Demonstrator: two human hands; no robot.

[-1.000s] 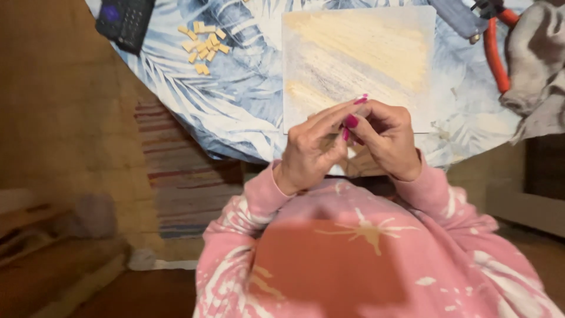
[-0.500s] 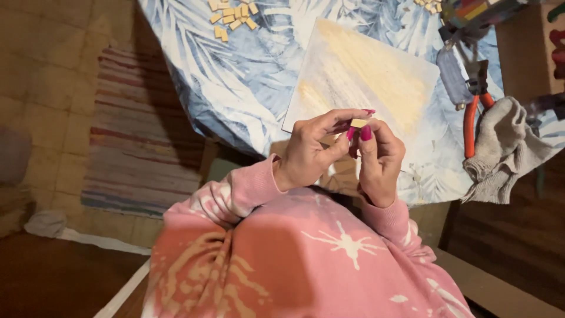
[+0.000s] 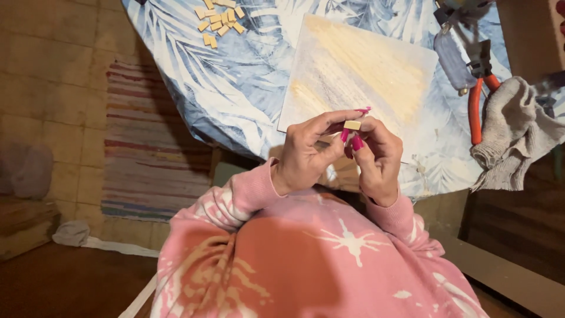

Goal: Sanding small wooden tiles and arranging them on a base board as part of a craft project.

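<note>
Tile piece pinched between both hands' grips at the board edge

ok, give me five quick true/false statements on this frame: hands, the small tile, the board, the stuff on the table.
1. Both hands pinch one small tan tile. True: the left hand and the right hand meet at it.
2. The tile lies flat on the board. False: it is held in the fingertips, above the board's near edge.
3. A pile of small tan tiles lies on the tablecloth, left of the board. True.
4. The orange-handled pliers are in the right hand. False: they lie on the table beside a grey cloth.
5. The board is covered with tiles. False: none show on it.
</note>
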